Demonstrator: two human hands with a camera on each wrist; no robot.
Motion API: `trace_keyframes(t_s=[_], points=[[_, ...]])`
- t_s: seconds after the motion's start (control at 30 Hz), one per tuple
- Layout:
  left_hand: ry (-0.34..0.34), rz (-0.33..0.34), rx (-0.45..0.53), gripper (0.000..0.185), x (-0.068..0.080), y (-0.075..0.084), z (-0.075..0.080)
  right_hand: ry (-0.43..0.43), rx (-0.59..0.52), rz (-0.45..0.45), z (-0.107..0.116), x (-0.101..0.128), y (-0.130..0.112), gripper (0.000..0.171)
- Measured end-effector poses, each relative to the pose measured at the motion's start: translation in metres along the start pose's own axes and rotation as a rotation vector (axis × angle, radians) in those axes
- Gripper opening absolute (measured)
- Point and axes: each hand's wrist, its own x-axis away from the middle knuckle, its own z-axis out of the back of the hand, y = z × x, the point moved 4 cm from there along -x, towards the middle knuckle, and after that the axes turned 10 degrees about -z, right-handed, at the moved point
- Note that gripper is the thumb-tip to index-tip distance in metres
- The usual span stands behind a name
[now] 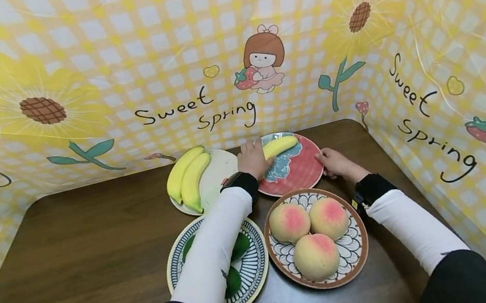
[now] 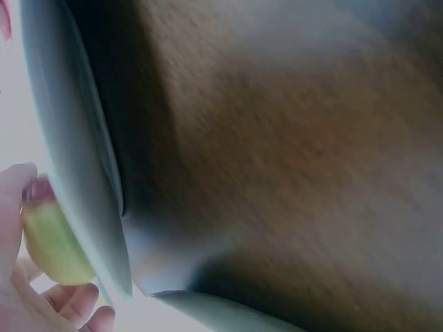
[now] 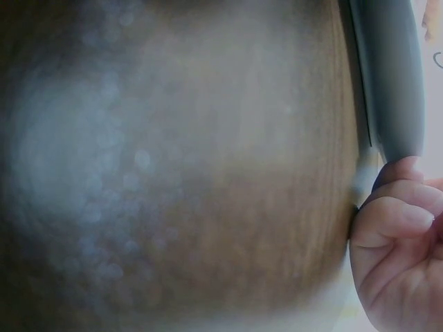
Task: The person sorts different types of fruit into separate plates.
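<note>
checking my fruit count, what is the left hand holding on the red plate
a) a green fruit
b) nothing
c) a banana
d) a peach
c: the left hand grips one end of a banana that lies on the red plate.

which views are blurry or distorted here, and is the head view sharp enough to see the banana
Head view: sharp, evenly lit, wide-angle bending the backdrop at the edges; the banana in the left hand on the red plate reads clearly. Left wrist view: soft, too close, plate underside dark. Right wrist view: the table is a hazy blur; only the right hand is recognisable.
</note>
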Motion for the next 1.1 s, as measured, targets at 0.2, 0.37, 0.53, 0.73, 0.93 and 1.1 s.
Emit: trace_keyframes(t_s=[0.2, 0.37, 0.53, 0.73, 0.93, 1.1], points=[[0.045, -0.046, -0.011, 0.074, 0.004, 0.0, 0.015, -0.007, -0.025, 0.014, 0.0, 0.001, 0.0, 0.032], [0.056, -0.062, 0.047, 0.07, 0.011, 0.001, 0.038, -0.032, -0.057, 0.066, 0.003, -0.001, 0.004, 0.033], [-0.005, -0.076, 0.057, 0.072, 0.021, -0.009, 0.057, -0.007, -0.024, 0.02, 0.003, -0.002, 0.007, 0.032], [-0.003, -0.05, 0.075, 0.076, 0.031, -0.041, 0.075, -0.004, 0.009, -0.005, 0.0, 0.003, 0.004, 0.033], [0.008, 0.017, 0.137, 0.079, 0.051, -0.088, 0.096, -0.007, 0.013, 0.008, 0.0, 0.003, 0.002, 0.033], [-0.017, 0.081, 0.155, 0.076, 0.073, -0.128, 0.109, -0.008, 0.015, 0.015, -0.001, 0.005, -0.003, 0.031]])
